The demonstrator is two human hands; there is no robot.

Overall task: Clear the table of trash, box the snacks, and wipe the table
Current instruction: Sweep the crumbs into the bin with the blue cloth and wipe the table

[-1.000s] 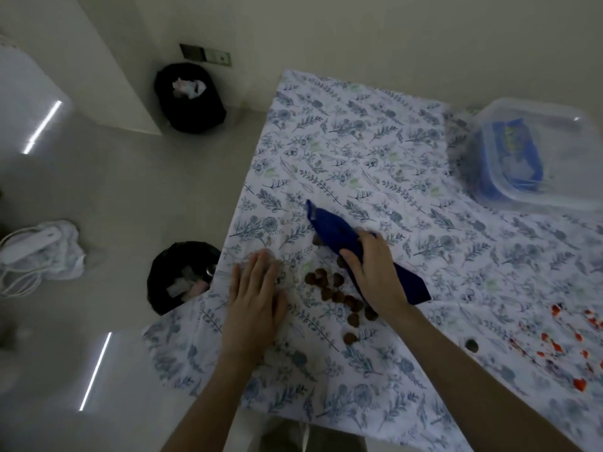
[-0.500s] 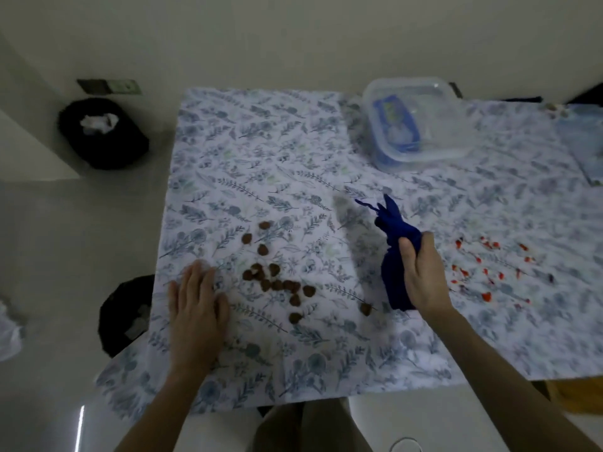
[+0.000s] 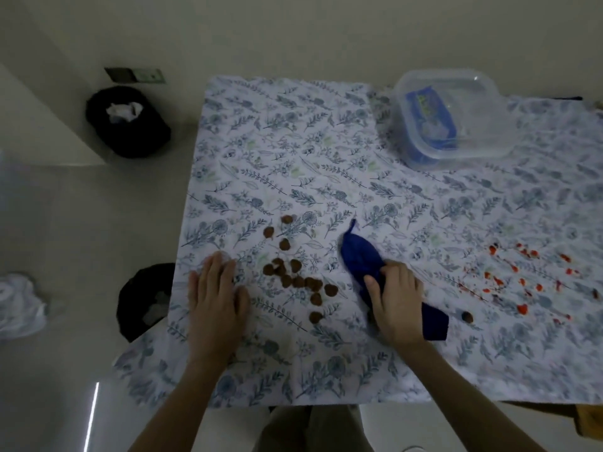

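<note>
A floral cloth covers the table (image 3: 293, 151). My right hand (image 3: 396, 303) presses a dark blue rag (image 3: 360, 259) flat on it, fingers curled over the rag. Left of the rag lies a cluster of several brown crumbs (image 3: 293, 275); one stray crumb (image 3: 467, 317) sits right of the rag. My left hand (image 3: 217, 293) rests flat and open on the cloth near the left edge, touching nothing else. Red specks (image 3: 522, 278) are scattered at the right. A clear lidded plastic box (image 3: 450, 115) holding a blue snack pack (image 3: 429, 115) stands at the back right.
A black bin (image 3: 143, 301) with paper in it sits on the floor just below the table's left edge. A second black bin (image 3: 125, 120) stands by the wall at the back left. A white bag (image 3: 19, 305) lies on the floor at far left.
My right hand brought the rag down from a raised, bunched hold onto the cloth, closer to the brown crumbs. The left hand stayed flat in place. The camera view shifted.
</note>
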